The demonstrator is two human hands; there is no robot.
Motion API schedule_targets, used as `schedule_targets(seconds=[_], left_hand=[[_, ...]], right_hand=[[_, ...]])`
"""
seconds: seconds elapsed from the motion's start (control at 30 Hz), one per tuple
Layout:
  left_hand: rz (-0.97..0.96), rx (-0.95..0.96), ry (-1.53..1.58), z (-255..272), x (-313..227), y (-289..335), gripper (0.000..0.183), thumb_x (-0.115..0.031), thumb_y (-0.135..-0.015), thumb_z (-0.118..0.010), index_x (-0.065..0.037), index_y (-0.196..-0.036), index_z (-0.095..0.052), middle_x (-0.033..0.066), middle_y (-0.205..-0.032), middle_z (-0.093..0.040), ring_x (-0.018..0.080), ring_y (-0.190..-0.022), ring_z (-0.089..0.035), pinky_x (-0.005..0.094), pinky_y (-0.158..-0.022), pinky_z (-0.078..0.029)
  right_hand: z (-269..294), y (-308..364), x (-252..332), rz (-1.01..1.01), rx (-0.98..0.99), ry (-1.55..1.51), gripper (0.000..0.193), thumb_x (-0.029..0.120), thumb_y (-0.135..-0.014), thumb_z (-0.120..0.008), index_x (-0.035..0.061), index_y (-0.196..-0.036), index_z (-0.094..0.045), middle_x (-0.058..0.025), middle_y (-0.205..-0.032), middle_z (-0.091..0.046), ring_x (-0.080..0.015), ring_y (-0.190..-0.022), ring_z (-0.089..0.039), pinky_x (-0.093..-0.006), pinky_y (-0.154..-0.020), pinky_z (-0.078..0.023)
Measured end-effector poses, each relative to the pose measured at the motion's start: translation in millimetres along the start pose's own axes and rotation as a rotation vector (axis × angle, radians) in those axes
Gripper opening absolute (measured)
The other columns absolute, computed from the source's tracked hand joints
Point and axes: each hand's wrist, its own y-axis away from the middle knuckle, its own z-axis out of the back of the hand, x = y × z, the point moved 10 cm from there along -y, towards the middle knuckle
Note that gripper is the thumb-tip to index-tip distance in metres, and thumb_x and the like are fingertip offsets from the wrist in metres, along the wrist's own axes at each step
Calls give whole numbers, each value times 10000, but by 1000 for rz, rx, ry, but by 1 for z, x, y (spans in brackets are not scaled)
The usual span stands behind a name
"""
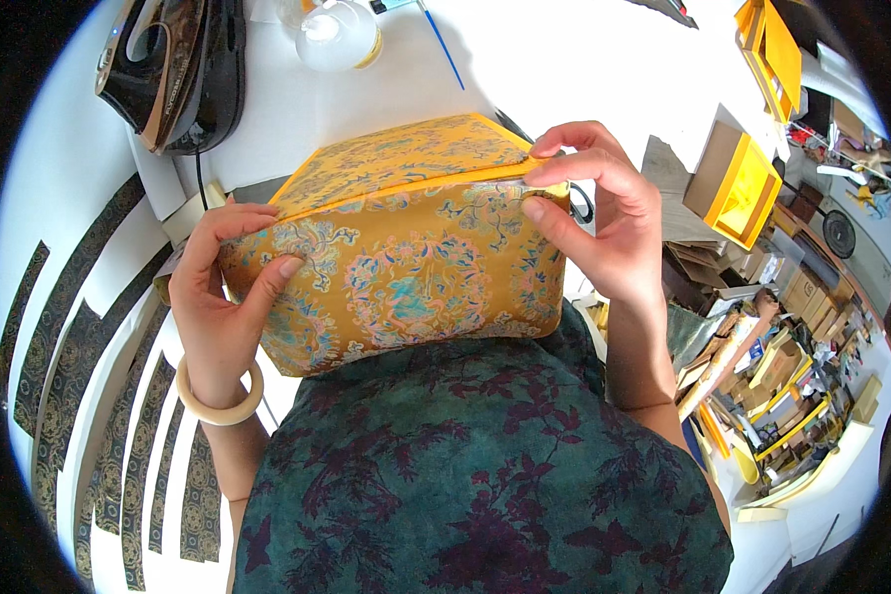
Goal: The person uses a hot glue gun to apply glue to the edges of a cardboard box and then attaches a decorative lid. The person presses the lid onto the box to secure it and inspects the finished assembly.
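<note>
A box covered in yellow-orange brocade fabric with blue and pink flower patterns is held up against my body. My left hand grips its left end, thumb pressed on the front face, with a pale bangle on the wrist. My right hand pinches the fabric at the box's upper right corner between thumb and fingers. My dark green and maroon patterned garment fills the lower middle of the view.
A black iron stands at the far left on the white table, a clear bottle beside it. Dark patterned fabric strips lie at the left. Yellow-lined open boxes and cluttered cardboard sit to the right.
</note>
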Motion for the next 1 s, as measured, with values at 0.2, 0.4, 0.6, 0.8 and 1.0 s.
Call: schedule_targets(seconds=[0.2, 0.4, 0.6, 0.8, 1.0], left_hand=[[-8, 12, -44, 1, 1, 0, 361, -3, -820, -882, -29, -1131, -701, 118, -1194, -744, 223, -1177, -686, 461, -1239, -391], [-15, 13, -36, 1, 0, 0, 363, -17, -820, -887, -35, -1136, -710, 116, -1185, -748, 223, -1182, -691, 505, -1282, -342], [-10, 6, -33, 0, -1, 0, 343, -23, -823, -887, -34, -1119, -714, 114, -1179, -748, 225, -1179, -691, 509, -1281, -340], [-38, 10, -44, 4, -1, 0, 344, -4, -819, -880, -20, -1119, -713, 101, -1155, -744, 225, -1161, -692, 499, -1265, -352], [-52, 18, 20, 1, 0, -2, 361, 14, -802, -890, -6, -1118, -716, 88, -1139, -736, 200, -1120, -682, 364, -1087, -494]], right_hand=[[3, 7, -5, -13, -55, 20, 253, -31, -767, -861, 126, -962, -829, -74, -1131, -701, -210, -1142, -660, -379, -1022, -503], [4, 9, -5, 6, -62, 24, 271, -30, -767, -869, 119, -990, -831, -77, -1138, -705, -211, -1137, -660, -377, -1021, -504], [4, 8, -5, -12, -56, 7, 323, -21, -772, -880, 104, -1062, -814, -75, -1128, -712, -220, -1137, -659, -371, -1015, -504], [3, 1, 11, -22, -150, 29, 348, -30, -767, -864, 103, -1084, -810, -98, -1216, -702, -268, -1225, -634, -407, -1064, -493], [-9, 0, 41, 201, 43, 517, 367, -29, -741, -840, 168, -1050, -855, -60, -1305, -731, -337, -1276, -625, -567, -1186, -405]])
